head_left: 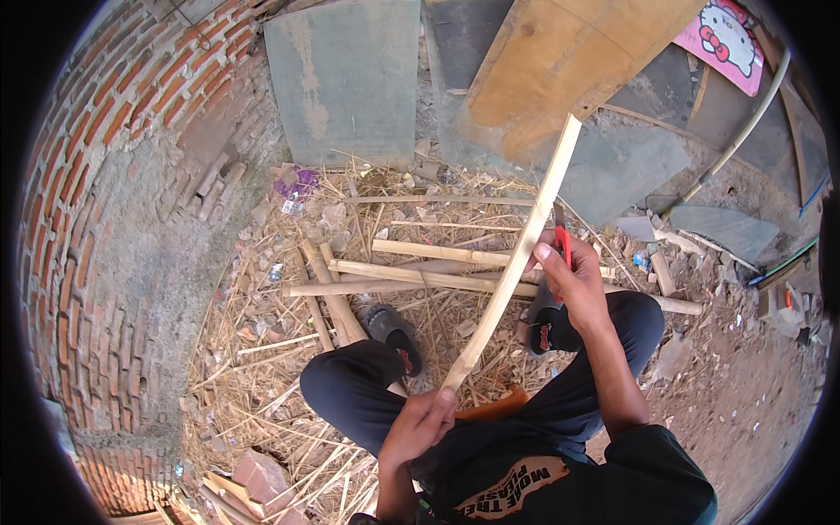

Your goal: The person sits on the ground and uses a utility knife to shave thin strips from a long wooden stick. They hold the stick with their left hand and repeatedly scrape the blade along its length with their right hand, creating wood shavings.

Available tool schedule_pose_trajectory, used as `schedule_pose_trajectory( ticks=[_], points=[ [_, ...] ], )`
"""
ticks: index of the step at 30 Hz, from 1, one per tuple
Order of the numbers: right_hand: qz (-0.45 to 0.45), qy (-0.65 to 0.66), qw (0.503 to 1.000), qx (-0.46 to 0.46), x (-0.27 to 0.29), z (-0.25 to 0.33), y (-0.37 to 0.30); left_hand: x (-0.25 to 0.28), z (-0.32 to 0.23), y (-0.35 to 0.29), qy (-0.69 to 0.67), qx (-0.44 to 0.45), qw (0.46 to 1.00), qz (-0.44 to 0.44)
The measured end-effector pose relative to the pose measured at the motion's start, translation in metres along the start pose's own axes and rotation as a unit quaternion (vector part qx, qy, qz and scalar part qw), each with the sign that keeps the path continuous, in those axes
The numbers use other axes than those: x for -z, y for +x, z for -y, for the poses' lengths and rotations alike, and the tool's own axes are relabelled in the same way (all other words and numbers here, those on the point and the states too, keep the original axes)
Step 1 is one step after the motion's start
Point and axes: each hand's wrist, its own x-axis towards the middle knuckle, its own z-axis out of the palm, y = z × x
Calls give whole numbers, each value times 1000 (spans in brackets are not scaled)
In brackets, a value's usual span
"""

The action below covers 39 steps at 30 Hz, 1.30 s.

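A long, pale split bamboo strip [509, 278] slants up and away in front of me. My left hand [420, 424] is closed round its near end, close to my lap. Against the strip's upper half, my right hand [573, 278] grips a red-handled knife [564, 248], thumb pressed near the bamboo. Part of the knife's dark blade shows beside the strip; the rest is hidden. Beyond my feet lie several split bamboo pieces [420, 274] and a rounder pole [350, 287].
Straw and shavings [262, 367] litter the ground. A brick wall [96, 262] rises at left. Grey panels [346, 83] and a brown board [560, 61] lean at the back. Broken bricks [265, 479] lie near left. An orange-brown object [499, 404] sits between my legs.
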Motion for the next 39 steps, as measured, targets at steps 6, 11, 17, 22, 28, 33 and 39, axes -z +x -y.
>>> schedule_pose_trajectory(
  ticks=[6,11,17,22,28,33,39],
  points=[
    [-59,-25,985,159,-15,-27,11,-7,-4,11,33,-123,992,-18],
    [2,-235,954,188,-15,-20,-22,-10,-20,10,99,-141,980,-99],
    [77,-321,868,371,-24,-36,-37,-13,-22,15,116,-157,969,-148],
    [92,-358,844,388,-30,-26,-45,-23,-40,12,156,-166,958,-176],
    [91,-360,842,392,-33,-22,-45,-31,-44,12,193,-174,943,-207],
    [72,-379,836,390,-34,-15,-47,-37,-44,13,226,-177,927,-241],
    [56,-392,829,395,-33,-12,-45,-39,-48,10,248,-183,914,-264]
  ],
)
